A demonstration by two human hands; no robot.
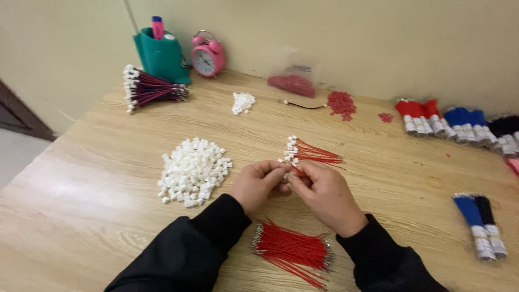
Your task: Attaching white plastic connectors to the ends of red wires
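Pinching one thin red wire (pixel 293 169) betw. them, the left hand (pixel 258 184) & right hand (pixel 324 193) meet at mid-desk, fingertips touching; the left grip is pressed together on the wire's white-tipped end, the right grip closed on the same wire just beside it. Both wrists are in black sleeves. Just beyond the fingertips lies a small fan of red wires w/ white connectors (pixel 308 151) on their left ends, flat on the wooden desk (pixel 86 184). Directly below the hands, betw. the forearms, sits a bundle of bare red wires (pixel 292 251) w/ metal ends, no connectors on them. Left of the left hand, near but not touching, is a heap of loose white connectors (pixel 193 170). A much smaller pile of white pieces (pixel 243 102) lies further back. Back left, by the wall: a bundle of red-and-black wires w/ white ends (pixel 148 89), a teal pen holder (pixel 161 54) & a pink alarm clock (pixel 207 55) just beside it. Back centre: a clear bag of red pieces (pixel 294 81), a loose pile of red pieces (pixel 341 104), and a single dark wire (pixel 304 105) betw. them. Along the right edge are bundles of red, blue & black wire (pixel 457 124); nearer, well apart from the hands, a blue & black pair of bundles (pixel 480 224).
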